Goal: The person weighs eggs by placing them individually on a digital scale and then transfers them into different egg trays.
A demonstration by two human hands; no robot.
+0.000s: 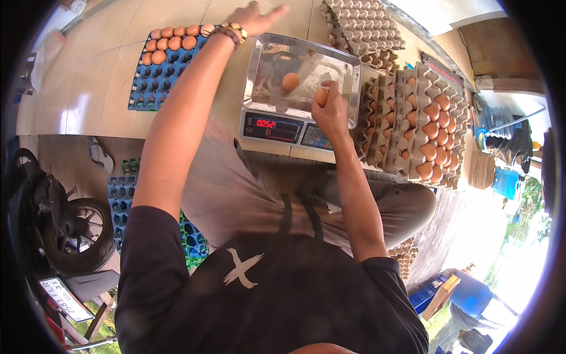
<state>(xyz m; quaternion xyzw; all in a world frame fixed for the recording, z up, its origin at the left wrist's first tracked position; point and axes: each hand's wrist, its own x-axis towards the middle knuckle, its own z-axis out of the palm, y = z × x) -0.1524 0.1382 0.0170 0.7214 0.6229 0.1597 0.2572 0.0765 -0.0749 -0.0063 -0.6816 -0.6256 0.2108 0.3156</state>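
My left hand [254, 18] is stretched over the tiled tabletop, fingers apart and holding nothing, just beyond a blue plastic egg tray [152, 90]. Brown eggs [175, 43] fill the far rows of that tray; its nearer cups show no eggs, and my forearm covers its right side. A digital scale [272, 127] with a shiny metal pan [265, 99] sits in front of me, its display lit with red digits. One brown egg [290, 82] lies in the pan. With my right hand [332, 113] I grip another brown egg [321, 96] over the pan's right part.
Stacked pulp trays [435, 79] of brown eggs stand right of the scale. More pulp trays [365, 22] are piled behind, apparently without eggs. On the floor at left are a motorcycle [75, 234], a sandal [101, 155] and blue egg trays [121, 199]. A cardboard box [482, 170] is at right.
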